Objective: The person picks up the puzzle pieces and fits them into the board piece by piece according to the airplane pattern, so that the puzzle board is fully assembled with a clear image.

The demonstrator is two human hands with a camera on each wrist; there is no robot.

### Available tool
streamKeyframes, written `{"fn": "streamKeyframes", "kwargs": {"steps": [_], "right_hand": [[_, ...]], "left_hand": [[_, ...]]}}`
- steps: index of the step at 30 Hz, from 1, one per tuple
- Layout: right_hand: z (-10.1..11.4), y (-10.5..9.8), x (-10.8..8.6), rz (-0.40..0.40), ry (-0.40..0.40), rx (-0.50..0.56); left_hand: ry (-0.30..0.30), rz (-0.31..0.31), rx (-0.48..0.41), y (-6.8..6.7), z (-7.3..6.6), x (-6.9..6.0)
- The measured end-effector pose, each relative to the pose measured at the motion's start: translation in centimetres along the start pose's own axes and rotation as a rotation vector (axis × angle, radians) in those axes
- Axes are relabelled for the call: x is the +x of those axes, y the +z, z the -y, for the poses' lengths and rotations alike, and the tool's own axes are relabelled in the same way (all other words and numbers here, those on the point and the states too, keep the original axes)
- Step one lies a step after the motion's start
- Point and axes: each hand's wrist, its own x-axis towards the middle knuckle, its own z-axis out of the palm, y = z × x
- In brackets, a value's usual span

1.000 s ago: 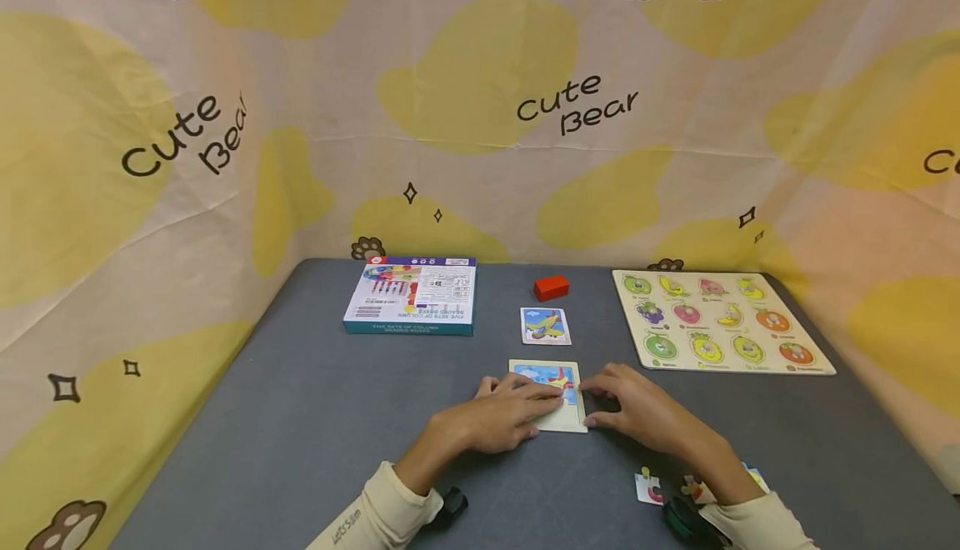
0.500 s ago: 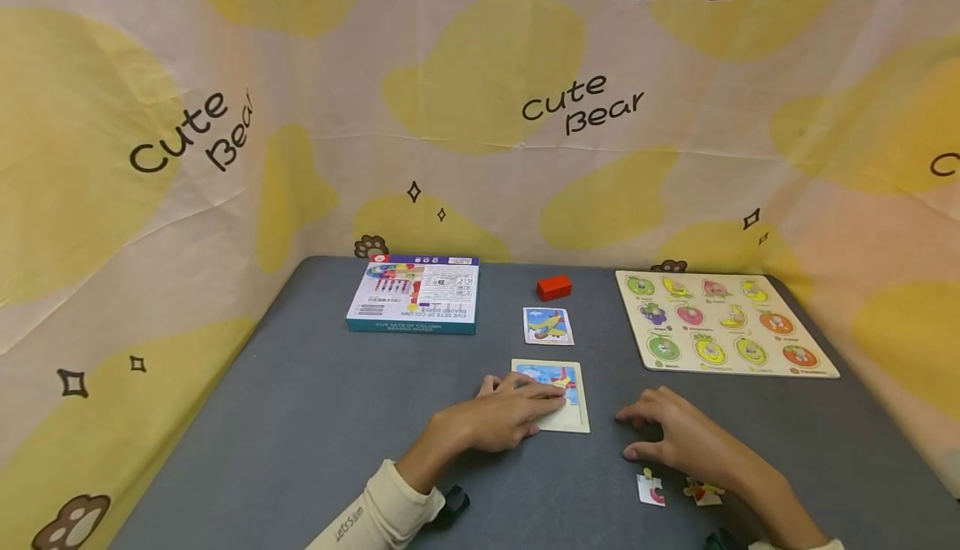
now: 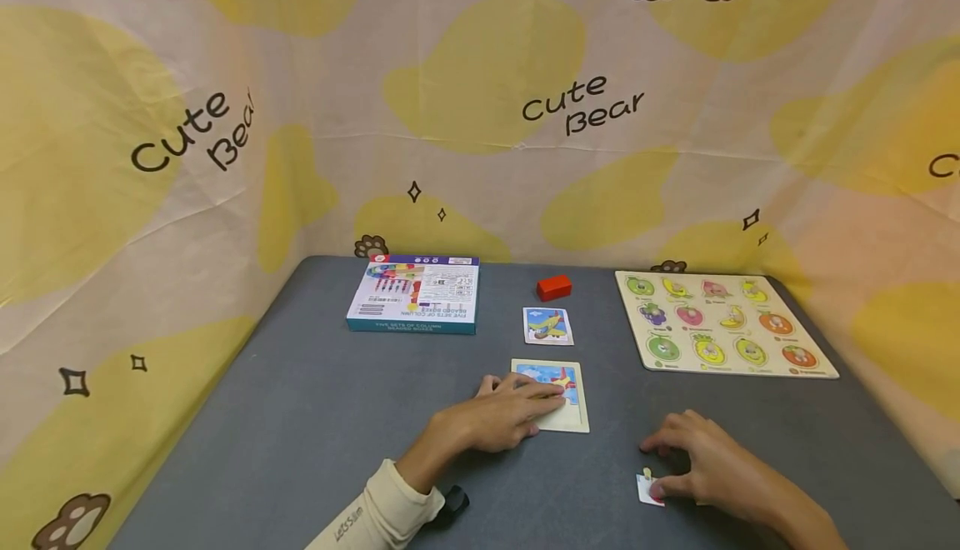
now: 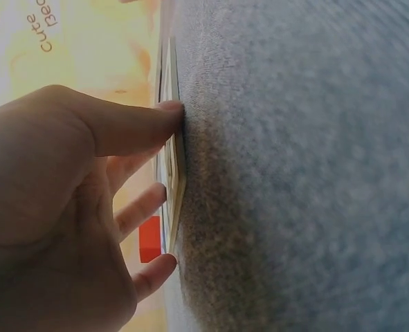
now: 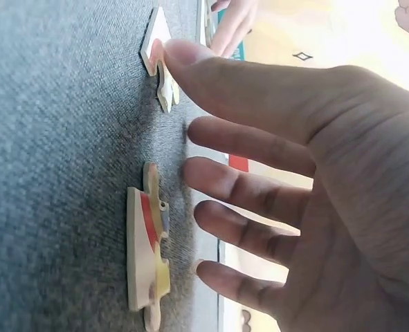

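My left hand point(image 3: 498, 415) rests on a small puzzle board point(image 3: 564, 421) with an airplane picture partly filled in. Its fingers lie across the top and the thumb point(image 4: 166, 117) touches the near edge. To the right, my right hand point(image 3: 712, 462) hovers low over the table with spread fingers. Its thumb point(image 5: 190, 54) is over or against a white puzzle piece point(image 3: 647, 492) marked with pink; contact is unclear. A second puzzle piece point(image 5: 145, 249), with red and yellow on it, lies below the fingers in the right wrist view. In the head view the hand mostly hides it.
An airplane picture card point(image 3: 548, 327) lies beyond the board, with a red block point(image 3: 554, 287) behind it. At the back left is a flat box point(image 3: 412, 296). A fruit puzzle board point(image 3: 727, 325) lies at the back right. Printed cloth hangs around the table.
My right hand has left the puzzle board's right edge and moved right and nearer, to the loose pieces. The left hand stays on the board.
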Motion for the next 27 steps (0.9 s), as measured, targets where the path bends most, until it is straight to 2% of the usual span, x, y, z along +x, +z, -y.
{"fn": "streamKeyframes", "kwargs": {"steps": [6,17,24,27], "right_hand": [[-0.1,0.5,-0.8,-0.054,-0.084,-0.011],[0.1,0.8,-0.9,-0.055,-0.108,0.016],[-0.1,1.4,-0.7,-0.183,-0.241,-0.014],[0.0,1.5,-0.6,-0.197,-0.242,-0.015]], "left_hand": [[-0.003,0.004,-0.013,0.0,0.0,0.0],[-0.017,-0.030,-0.054,0.0,0.3,-0.2],[0.004,-0.049,-0.150,-0.1,1.0,-0.3],[0.002,-0.070,-0.172,0.0,1.3,-0.5]]}}
